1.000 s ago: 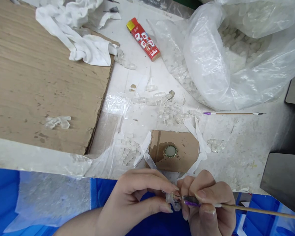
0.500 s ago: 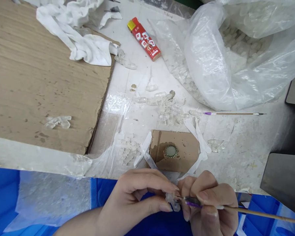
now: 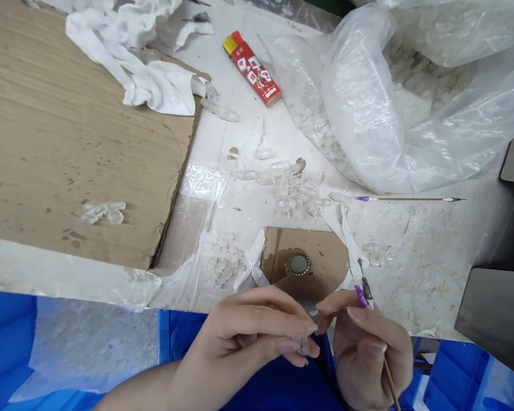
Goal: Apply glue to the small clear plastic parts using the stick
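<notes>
My left hand [image 3: 244,331] pinches a small clear plastic piece [image 3: 301,345] between thumb and fingers, mostly hidden by the fingertips. Close by on the right, my right hand [image 3: 370,348] grips a thin wooden stick tool [image 3: 366,291] with a dark, fine tip and a purple part beside it. The tool slants upward, its tip apart from the clear piece. Just beyond both hands lies a small cardboard pad [image 3: 325,257] tied with white strips. On it sits an upturned bottle cap [image 3: 298,264] with a greyish, shiny inside; damp stains surround it.
Loose clear pieces [image 3: 293,191] lie mid-table, with small translucent bits [image 3: 227,262] left of the pad. A second stick tool [image 3: 411,198] rests at right. Behind are a red lighter [image 3: 257,74] and an open plastic bag [image 3: 364,103]. Large cardboard [image 3: 89,142] bears a white cloth [image 3: 158,85].
My right hand has drawn the tool away from the clear piece and tilted its tip upward. My left fingers now cover more of the piece.
</notes>
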Available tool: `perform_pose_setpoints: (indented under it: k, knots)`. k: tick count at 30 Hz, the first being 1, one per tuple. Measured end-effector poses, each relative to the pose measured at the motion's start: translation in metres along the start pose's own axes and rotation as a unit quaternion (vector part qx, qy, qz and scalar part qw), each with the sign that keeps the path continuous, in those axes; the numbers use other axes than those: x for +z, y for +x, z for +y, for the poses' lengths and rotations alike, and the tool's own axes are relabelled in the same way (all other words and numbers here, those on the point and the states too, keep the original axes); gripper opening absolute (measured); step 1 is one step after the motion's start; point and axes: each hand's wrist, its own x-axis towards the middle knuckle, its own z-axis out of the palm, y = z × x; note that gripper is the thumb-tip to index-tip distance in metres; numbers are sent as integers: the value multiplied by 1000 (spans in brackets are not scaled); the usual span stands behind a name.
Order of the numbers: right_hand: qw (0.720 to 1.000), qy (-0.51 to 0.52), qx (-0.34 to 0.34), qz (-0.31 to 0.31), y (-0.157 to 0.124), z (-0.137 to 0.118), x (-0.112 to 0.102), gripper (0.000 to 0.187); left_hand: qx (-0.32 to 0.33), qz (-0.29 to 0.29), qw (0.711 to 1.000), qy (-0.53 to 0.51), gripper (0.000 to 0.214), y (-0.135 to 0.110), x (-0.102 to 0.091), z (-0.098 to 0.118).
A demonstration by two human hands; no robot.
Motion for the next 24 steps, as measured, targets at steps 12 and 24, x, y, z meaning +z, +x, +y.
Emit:
perform_pose_setpoints:
  k: [12,24]
  knots:
    - [996,-8,66,-66,17,-12,5,18,89,-11,990,109,43,-5,-5,-4]
    - [947,235,205,-74,21,-17,13,10,58,-37,995,74,37,-3,-1,-3]
